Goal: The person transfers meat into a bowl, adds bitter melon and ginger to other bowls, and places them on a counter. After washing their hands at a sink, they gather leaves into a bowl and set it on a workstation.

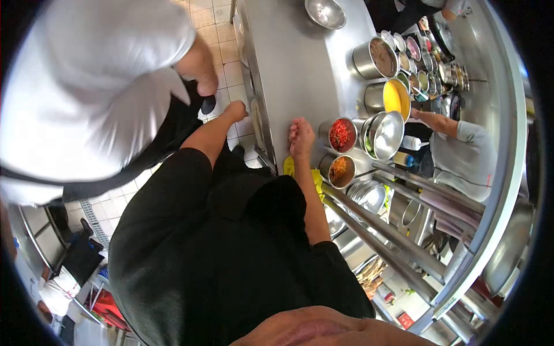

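My left hand (235, 111) hangs beside the long edge of a steel table (288, 63), over the tiled floor. Its fingers are curled in, and no object shows in it. My right hand (301, 137) is at the tabletop with its fingers folded toward the palm and nothing visible in them. Close to its right stands a steel pot of chopped red peppers (340, 134), and below that a pot of orange-coloured food (339, 170). A yellow cloth (317, 180) lies by my right forearm.
A steel bowl (325, 12) sits at the table's far end. Along the right are a pot of brown food (381, 56), a pot of yellow liquid (395, 97), stacked bowls (386, 135) and metal rails (398, 230). A person in white (104, 86) stands at left; another person (461, 150) is across the counter.
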{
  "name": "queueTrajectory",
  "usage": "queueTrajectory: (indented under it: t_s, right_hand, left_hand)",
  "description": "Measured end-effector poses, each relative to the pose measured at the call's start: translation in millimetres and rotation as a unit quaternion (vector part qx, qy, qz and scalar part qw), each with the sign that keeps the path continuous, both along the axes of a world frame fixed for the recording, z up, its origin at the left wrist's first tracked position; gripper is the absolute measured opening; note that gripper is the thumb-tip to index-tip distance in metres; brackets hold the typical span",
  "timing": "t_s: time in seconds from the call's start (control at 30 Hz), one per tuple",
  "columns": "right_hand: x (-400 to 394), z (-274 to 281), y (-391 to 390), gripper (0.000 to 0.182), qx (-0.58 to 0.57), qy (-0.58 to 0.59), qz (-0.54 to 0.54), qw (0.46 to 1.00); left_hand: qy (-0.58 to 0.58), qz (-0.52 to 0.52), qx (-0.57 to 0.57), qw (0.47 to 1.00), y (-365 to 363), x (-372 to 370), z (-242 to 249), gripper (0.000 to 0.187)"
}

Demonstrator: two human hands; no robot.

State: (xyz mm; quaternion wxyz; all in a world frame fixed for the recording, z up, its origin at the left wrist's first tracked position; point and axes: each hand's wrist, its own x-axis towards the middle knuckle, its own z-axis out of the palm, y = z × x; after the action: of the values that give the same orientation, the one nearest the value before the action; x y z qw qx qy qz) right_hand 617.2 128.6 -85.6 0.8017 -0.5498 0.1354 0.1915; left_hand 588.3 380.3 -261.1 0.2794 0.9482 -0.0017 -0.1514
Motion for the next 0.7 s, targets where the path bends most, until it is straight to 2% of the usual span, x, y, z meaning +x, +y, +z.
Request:
queueTrajectory:
  t_s: [0.03,0.13,0.23,0.27,0.37,0.47,0.53,0.63,0.67,0.7]
  right_hand:
    - [2,-2,-1,0.019,0.0,-0.005,0.008,1.0]
    - [5,-4,2,0.019,0.025,-0.011,0.006,1.0]
    - [13,4,11,0.018,0.008,0.003,0.004,1.0]
    - [18,4,14,0.02,0.014,0.011,0.007,1.0]
    - [42,5,34,0.025,0.045,0.045,0.012,0.998]
    - [78,14,67,0.032,0.094,0.081,0.034,0.992]
    - [109,18,97,0.036,0.101,0.077,0.065,0.99]
    - [160,26,151,0.041,0.098,0.113,0.073,0.986]
    - [181,26,171,0.044,0.152,0.125,0.112,0.974]
    - [200,24,187,0.046,0.205,0.136,0.147,0.958]
  left_hand:
    - [0.01,0.121,-0.047,0.991,6,-2,-4,0.041]
    - [0.092,0.111,-0.077,0.987,31,-1,-10,0.039]
    - [0.112,0.131,-0.079,0.982,54,-11,0,0.034]
    - [0.168,0.197,-0.117,0.959,61,-14,20,0.031]
    - [0.185,0.18,-0.071,0.964,92,-19,-4,0.03]
    - [0.196,0.195,-0.13,0.952,129,-12,-2,0.025]
    - [0.277,0.38,-0.246,0.847,152,17,-25,0.024]
    - [0.223,0.413,-0.328,0.82,196,51,-100,0.03]
    - [0.252,0.479,-0.352,0.764,208,72,-115,0.031]
    - [0.214,0.503,-0.342,0.765,216,89,-131,0.02]
